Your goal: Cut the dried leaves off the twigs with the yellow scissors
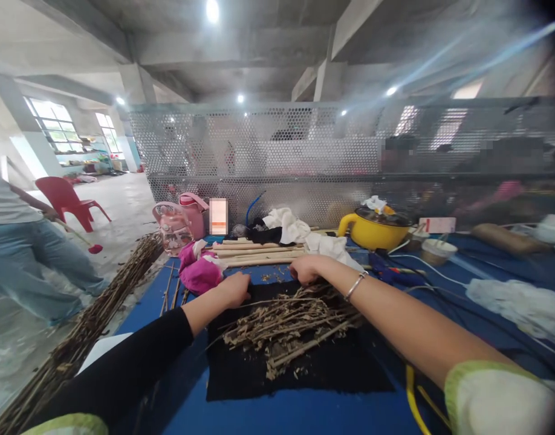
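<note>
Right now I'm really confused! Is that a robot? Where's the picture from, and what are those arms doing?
No robot here! You're seeing a person's two bare arms and hands; let's call each hand a grip. There's just one picture, from a camera worn on that person's head, looking forward and down, almost as if you were wearing it.

On the blue table lies a black cloth, with a heap of dry twigs on it. Farther back are pale sticks and a yellow pot.

The left grip and right grip are curled near the cloth's far edge. Are they pinching it? The fingertips are too hidden to tell.
</note>
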`<state>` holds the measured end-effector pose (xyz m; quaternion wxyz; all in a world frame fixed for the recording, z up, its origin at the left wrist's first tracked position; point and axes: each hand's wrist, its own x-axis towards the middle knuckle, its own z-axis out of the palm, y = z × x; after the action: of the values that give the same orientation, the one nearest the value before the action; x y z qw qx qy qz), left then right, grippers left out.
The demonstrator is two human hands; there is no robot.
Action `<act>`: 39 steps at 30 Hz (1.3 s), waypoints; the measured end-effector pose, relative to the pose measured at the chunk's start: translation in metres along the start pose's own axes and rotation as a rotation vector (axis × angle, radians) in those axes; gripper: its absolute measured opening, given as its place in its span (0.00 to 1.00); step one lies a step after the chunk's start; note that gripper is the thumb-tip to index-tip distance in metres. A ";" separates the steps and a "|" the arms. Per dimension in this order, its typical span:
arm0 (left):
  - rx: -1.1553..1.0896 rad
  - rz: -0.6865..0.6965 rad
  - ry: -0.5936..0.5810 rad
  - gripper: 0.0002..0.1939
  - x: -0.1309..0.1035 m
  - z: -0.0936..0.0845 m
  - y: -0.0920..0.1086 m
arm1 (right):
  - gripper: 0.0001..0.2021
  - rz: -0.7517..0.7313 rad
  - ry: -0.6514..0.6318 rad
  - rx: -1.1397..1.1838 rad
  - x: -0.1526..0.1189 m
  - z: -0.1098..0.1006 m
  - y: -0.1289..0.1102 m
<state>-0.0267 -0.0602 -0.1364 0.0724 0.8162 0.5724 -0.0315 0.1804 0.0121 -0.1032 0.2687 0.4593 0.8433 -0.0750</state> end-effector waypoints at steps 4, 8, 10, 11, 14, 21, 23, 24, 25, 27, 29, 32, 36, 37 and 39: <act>-0.018 -0.005 -0.065 0.12 -0.001 0.001 -0.002 | 0.15 -0.023 0.007 0.000 -0.003 0.009 0.002; -0.013 -0.083 -0.065 0.11 0.001 -0.001 -0.003 | 0.12 -0.010 0.124 0.012 0.002 0.009 0.007; -0.007 -0.131 -0.055 0.11 0.008 -0.003 -0.003 | 0.10 0.019 0.190 0.020 0.008 0.005 0.010; -0.007 -0.147 -0.047 0.11 0.012 -0.004 -0.003 | 0.09 0.033 0.217 0.026 0.012 0.003 0.011; -0.023 -0.160 -0.011 0.11 0.025 -0.004 -0.003 | 0.10 0.062 0.277 0.057 0.020 0.001 0.012; -0.120 -0.061 0.182 0.18 -0.002 -0.027 0.001 | 0.19 0.070 0.637 0.166 -0.032 0.001 0.006; -0.123 -0.013 0.257 0.15 -0.031 -0.044 -0.001 | 0.16 0.039 0.713 0.216 -0.065 0.012 0.000; -0.099 -0.033 0.282 0.14 -0.046 -0.051 -0.002 | 0.13 0.005 0.753 0.285 -0.083 0.021 -0.005; -0.066 -0.067 0.285 0.12 -0.062 -0.056 -0.003 | 0.11 -0.031 0.767 0.346 -0.099 0.032 -0.010; -0.007 -0.125 0.201 0.15 -0.087 -0.057 -0.002 | 0.07 -0.080 0.750 0.442 -0.126 0.055 -0.023; -0.009 -0.161 0.031 0.22 -0.104 -0.045 0.001 | 0.04 -0.105 0.722 0.511 -0.143 0.077 -0.040; -0.156 -0.214 -0.225 0.21 -0.115 -0.024 0.007 | 0.03 -0.126 0.667 0.579 -0.152 0.097 -0.069; -0.423 -0.379 -0.187 0.15 -0.126 -0.026 0.003 | 0.05 -0.217 0.594 0.604 -0.154 0.105 -0.105; -0.462 -0.405 -0.155 0.16 -0.132 -0.030 0.000 | 0.05 -0.247 0.590 0.603 -0.154 0.106 -0.111; -0.492 -0.416 -0.134 0.19 -0.145 -0.037 -0.001 | 0.05 -0.289 0.588 0.599 -0.154 0.108 -0.119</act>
<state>-0.0790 -0.1889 -0.0802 0.2973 0.6360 0.7110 0.0399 0.1915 -0.2086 -0.1282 -0.1410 0.3959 0.8805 -0.2191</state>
